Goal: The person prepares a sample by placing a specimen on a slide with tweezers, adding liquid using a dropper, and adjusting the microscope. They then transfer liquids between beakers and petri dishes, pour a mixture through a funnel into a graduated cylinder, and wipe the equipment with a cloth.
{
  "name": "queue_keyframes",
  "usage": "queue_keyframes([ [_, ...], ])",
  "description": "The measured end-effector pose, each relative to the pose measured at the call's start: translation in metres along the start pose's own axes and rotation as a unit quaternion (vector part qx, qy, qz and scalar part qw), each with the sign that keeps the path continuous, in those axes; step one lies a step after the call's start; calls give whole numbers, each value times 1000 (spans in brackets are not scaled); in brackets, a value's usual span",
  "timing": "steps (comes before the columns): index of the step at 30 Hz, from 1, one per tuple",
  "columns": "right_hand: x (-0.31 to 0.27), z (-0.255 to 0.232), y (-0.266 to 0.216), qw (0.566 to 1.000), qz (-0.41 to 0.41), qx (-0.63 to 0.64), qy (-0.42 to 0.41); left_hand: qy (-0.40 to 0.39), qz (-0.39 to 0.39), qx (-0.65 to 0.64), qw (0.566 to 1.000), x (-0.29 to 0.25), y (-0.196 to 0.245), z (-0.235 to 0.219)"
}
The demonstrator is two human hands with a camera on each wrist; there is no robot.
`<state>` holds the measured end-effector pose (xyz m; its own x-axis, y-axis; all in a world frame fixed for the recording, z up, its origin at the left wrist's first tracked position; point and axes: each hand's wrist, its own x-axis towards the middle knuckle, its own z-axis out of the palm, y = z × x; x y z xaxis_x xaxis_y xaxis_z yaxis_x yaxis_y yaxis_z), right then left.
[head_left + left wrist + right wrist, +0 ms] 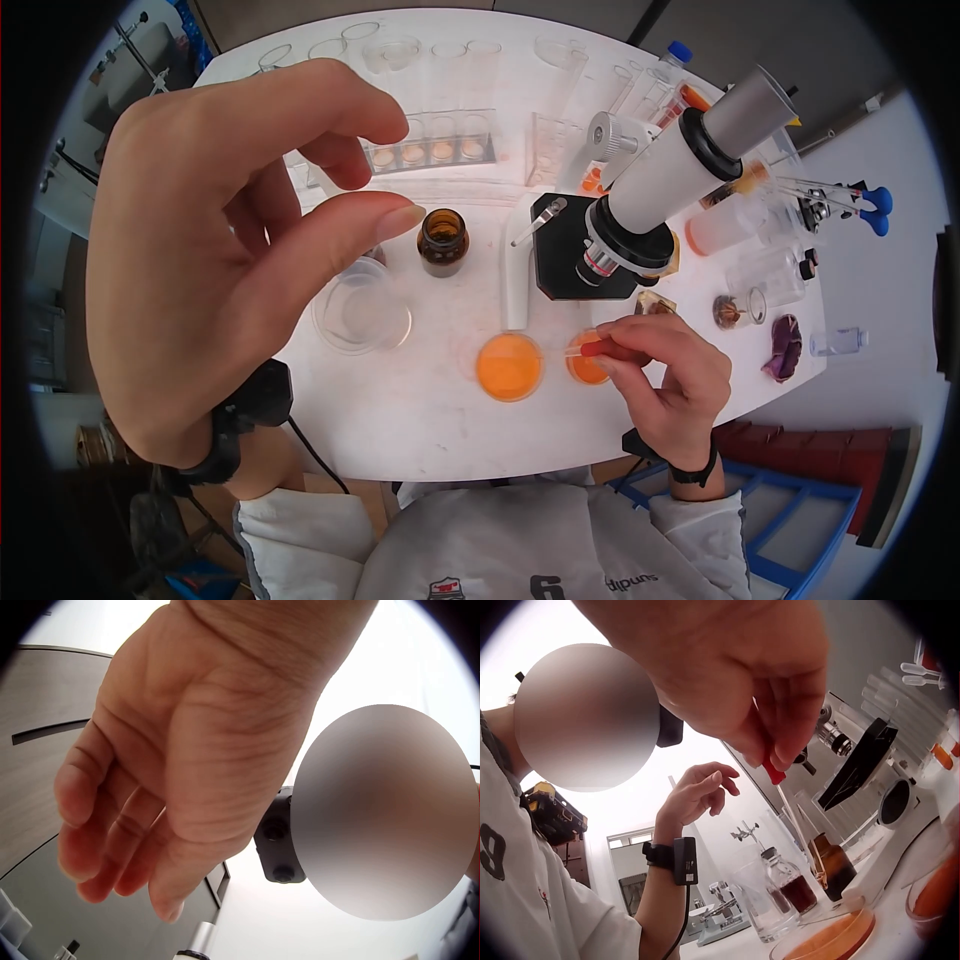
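Observation:
My right hand (672, 378) pinches the red rubber bulb (773, 771) of a dropper between thumb and fingers. Its thin clear tube (789, 802) slants down from the bulb. In the head view the dropper overlaps a small dish of orange material (588, 372). Left of that lies a larger orange-filled petri dish (510, 368). My left hand (200, 230) is raised close to the head camera, fingers loosely bent, with nothing between thumb and fingertips. Behind its thumb in the head view stands an uncapped brown glass bottle (443, 245).
A white microscope (650, 190) with a black stage stands behind the orange dishes. Clear dishes (362, 315) lie at left. A rack of small cups (440, 150) and several glass vessels line the back. Bottles, a beaker (740, 308) and a purple piece (784, 348) sit at right.

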<state>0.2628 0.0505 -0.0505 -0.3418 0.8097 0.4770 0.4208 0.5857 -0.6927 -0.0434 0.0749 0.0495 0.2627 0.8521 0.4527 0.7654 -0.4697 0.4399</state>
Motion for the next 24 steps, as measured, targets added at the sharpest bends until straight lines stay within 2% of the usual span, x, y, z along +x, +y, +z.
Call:
queue_keyframes([
  [2, 2, 6, 1, 1000, -8, -11, -7, -1, -2, 5, 1000, 0, 1, 0],
  [5, 4, 4, 4, 997, -21, -38, -66, -4, -8, 21, 1000, 1, 4, 0],
  [8, 3, 12, 8, 998, -34, -50, -25, -3, -17, 13, 1000, 0, 4, 2],
  [17, 3, 12, 8, 998, -45, -44, -18, -14, 1, 16, 1000, 1, 2, 2],
  [24, -3, 0, -4, 999, -19, -47, -5, -12, -3, 8, 1000, 1, 1, 3],
])
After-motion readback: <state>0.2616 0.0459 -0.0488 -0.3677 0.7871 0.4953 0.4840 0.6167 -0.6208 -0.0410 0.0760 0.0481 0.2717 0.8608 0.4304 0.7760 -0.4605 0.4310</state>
